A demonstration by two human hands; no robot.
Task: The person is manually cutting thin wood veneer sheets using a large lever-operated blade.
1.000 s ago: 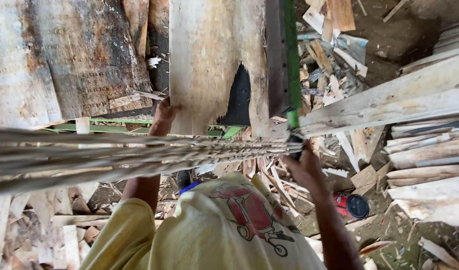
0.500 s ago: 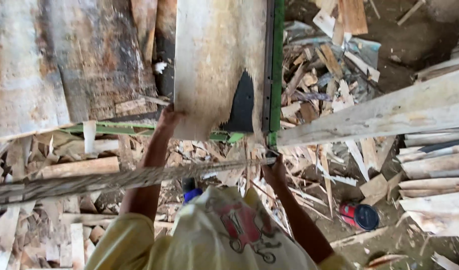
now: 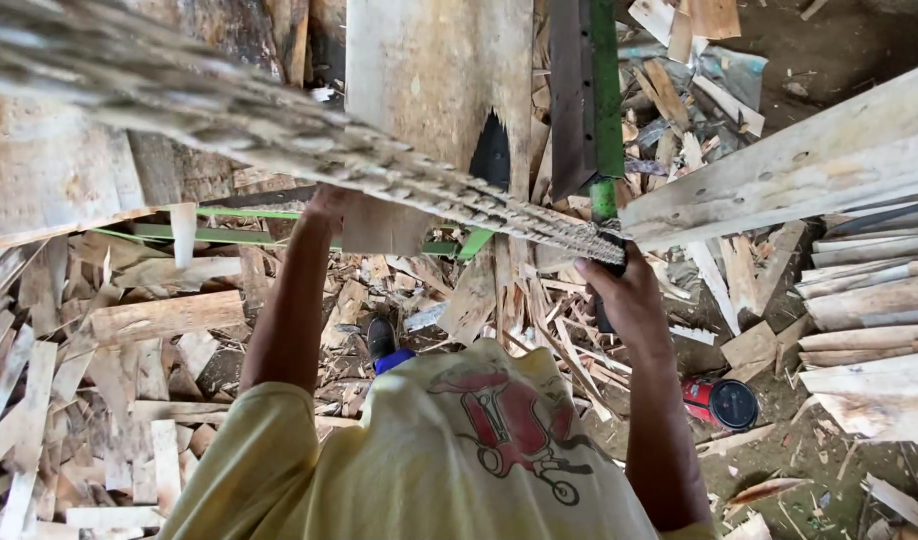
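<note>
Head view: right hand (image 3: 629, 295) fingers grip a bundle of sticks (image 3: 379, 160); wood scraps (image 3: 129, 340) litter the dirt floor (image 3: 829, 40).

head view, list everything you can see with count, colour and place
bundle of thin grey-brown sticks: one, runs from upper left down to centre right
wide pale wooden board: one, top centre, with a dark notch on its right edge
green metal bar: one, upright, top centre right
long pale wooden planks: several, stacked at right
wood offcuts and splinters: many, pale brown, littering the ground
red and black round can: one, on the ground at lower right
yellow shirt with red print: one, bottom centre
left hand: at the board's lower edge
right hand: closed on the bundle's end
</note>
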